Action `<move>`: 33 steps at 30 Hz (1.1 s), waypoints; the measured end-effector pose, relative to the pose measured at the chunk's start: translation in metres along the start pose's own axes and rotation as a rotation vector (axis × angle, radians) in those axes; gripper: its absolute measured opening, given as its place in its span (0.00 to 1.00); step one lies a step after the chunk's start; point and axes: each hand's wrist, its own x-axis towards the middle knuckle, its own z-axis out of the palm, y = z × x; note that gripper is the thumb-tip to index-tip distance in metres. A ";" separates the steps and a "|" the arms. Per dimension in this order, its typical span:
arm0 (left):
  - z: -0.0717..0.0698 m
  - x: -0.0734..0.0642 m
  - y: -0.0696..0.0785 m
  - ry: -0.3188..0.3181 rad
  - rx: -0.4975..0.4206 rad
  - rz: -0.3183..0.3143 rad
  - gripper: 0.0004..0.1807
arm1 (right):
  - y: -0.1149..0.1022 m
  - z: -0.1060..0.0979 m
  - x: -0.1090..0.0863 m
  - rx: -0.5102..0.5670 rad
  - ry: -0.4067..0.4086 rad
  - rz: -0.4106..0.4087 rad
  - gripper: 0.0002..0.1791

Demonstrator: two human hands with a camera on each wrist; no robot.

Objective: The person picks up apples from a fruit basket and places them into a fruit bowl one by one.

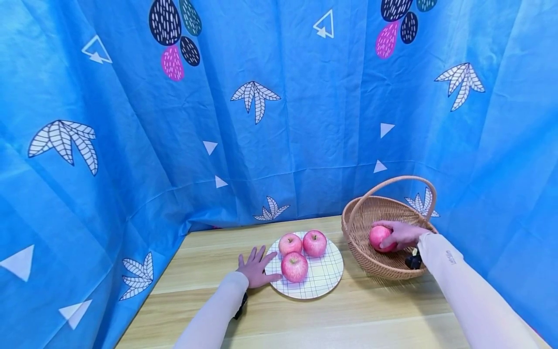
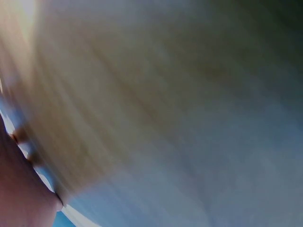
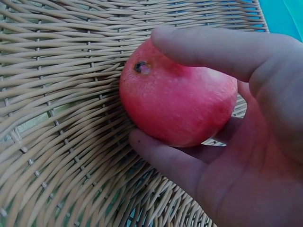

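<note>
Inside the wicker basket [image 1: 370, 261], my right hand [image 1: 404, 234] grips a red apple [image 1: 379, 237]. The right wrist view shows thumb and fingers curled round that apple [image 3: 175, 99], its dark blossom end facing the woven wall [image 3: 57, 118]. My left hand [image 1: 256, 271] lies with spread, straight fingers at the left rim of a round white plate [image 1: 322, 281] with a grid pattern. Three pink-red apples [image 1: 294, 267] sit together on the plate, close to my left fingertips. In the left wrist view, only a blurred part of the hand [image 2: 23, 189] shows at the lower left.
A light wooden table [image 1: 192, 271] carries plate and basket, with the basket right of the plate. The basket's tall arched handle [image 1: 394, 180] rises over its opening. A blue patterned curtain [image 1: 279, 121] hangs around the table's back and sides.
</note>
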 end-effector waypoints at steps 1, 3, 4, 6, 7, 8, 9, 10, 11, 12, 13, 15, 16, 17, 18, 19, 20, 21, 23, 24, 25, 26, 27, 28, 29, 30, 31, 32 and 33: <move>0.000 0.000 0.000 0.000 0.000 -0.001 0.53 | 0.000 0.000 0.001 -0.008 0.005 -0.006 0.49; 0.001 0.001 0.000 0.003 -0.001 0.000 0.53 | 0.001 -0.001 0.002 -0.029 0.005 -0.023 0.49; 0.001 0.001 0.000 0.005 -0.002 0.002 0.53 | 0.002 -0.001 0.002 -0.048 0.014 -0.029 0.48; 0.001 0.001 0.000 0.004 -0.002 0.002 0.53 | 0.002 0.000 0.003 -0.084 0.035 -0.032 0.48; 0.001 0.002 0.000 0.002 -0.001 0.002 0.53 | 0.002 0.000 0.003 -0.109 0.037 -0.042 0.47; 0.001 0.002 0.000 0.001 -0.001 0.001 0.53 | 0.001 0.000 0.003 -0.119 0.038 -0.046 0.46; 0.001 0.002 0.000 0.000 -0.002 0.001 0.53 | 0.001 0.000 0.003 -0.129 0.046 -0.048 0.46; 0.002 0.002 0.000 -0.003 -0.002 -0.001 0.53 | 0.000 0.000 0.003 -0.143 0.048 -0.053 0.46; 0.002 0.002 0.000 -0.005 0.001 -0.004 0.53 | 0.000 0.000 0.003 -0.144 0.051 -0.053 0.45; 0.002 0.002 0.000 -0.005 0.002 -0.005 0.53 | -0.001 0.000 0.003 -0.148 0.052 -0.059 0.45; 0.002 0.002 -0.001 -0.006 0.004 -0.006 0.53 | -0.001 0.000 0.002 -0.151 0.053 -0.065 0.45; 0.002 0.002 -0.001 -0.006 0.004 -0.007 0.53 | -0.001 0.000 0.002 -0.161 0.061 -0.062 0.47; 0.002 0.002 -0.001 -0.004 0.007 -0.006 0.53 | -0.001 0.000 0.002 -0.168 0.062 -0.064 0.48; 0.002 0.001 -0.001 -0.003 0.008 -0.006 0.53 | -0.001 0.000 0.003 -0.156 0.067 -0.058 0.48; 0.002 0.001 -0.001 -0.002 0.008 -0.004 0.53 | -0.001 0.000 0.003 -0.152 0.066 -0.057 0.49; 0.002 0.001 -0.001 -0.002 0.010 -0.003 0.53 | -0.001 0.000 0.002 -0.144 0.065 -0.055 0.50; 0.002 0.001 -0.002 -0.001 0.010 -0.001 0.53 | 0.000 -0.001 0.002 -0.142 0.061 -0.060 0.50; 0.002 0.001 -0.002 0.000 0.011 0.000 0.53 | 0.001 -0.001 0.002 -0.134 0.062 -0.059 0.50; 0.002 0.001 -0.002 0.002 0.010 0.002 0.53 | 0.001 -0.002 0.002 -0.104 0.068 -0.055 0.50; 0.002 0.001 -0.002 0.003 0.009 0.002 0.53 | 0.002 -0.002 0.002 -0.104 0.066 -0.061 0.49; 0.002 0.002 -0.002 0.002 0.009 0.001 0.53 | 0.002 -0.002 0.002 -0.103 0.069 -0.062 0.49; 0.002 0.002 -0.002 0.001 0.009 0.000 0.53 | 0.002 -0.001 0.002 -0.104 0.074 -0.066 0.48; 0.003 0.002 -0.002 -0.001 0.010 -0.002 0.53 | 0.002 -0.001 0.002 -0.095 0.080 -0.062 0.48; 0.003 0.002 -0.002 -0.003 0.009 -0.004 0.53 | 0.002 0.000 0.001 -0.095 0.079 -0.068 0.48; 0.003 0.002 -0.002 -0.005 0.009 -0.006 0.53 | 0.002 0.000 0.001 -0.094 0.082 -0.070 0.47; 0.003 0.002 -0.002 -0.006 0.011 -0.008 0.53 | 0.002 0.001 0.000 -0.087 0.081 -0.073 0.47; 0.003 0.002 -0.002 -0.007 0.012 -0.009 0.53 | 0.001 0.002 -0.001 -0.080 0.085 -0.071 0.47; 0.003 0.002 -0.002 -0.007 0.012 -0.009 0.53 | 0.001 0.002 -0.002 -0.078 0.085 -0.071 0.46; 0.003 0.002 -0.002 -0.006 0.012 -0.008 0.53 | 0.000 0.003 -0.004 -0.077 0.084 -0.071 0.46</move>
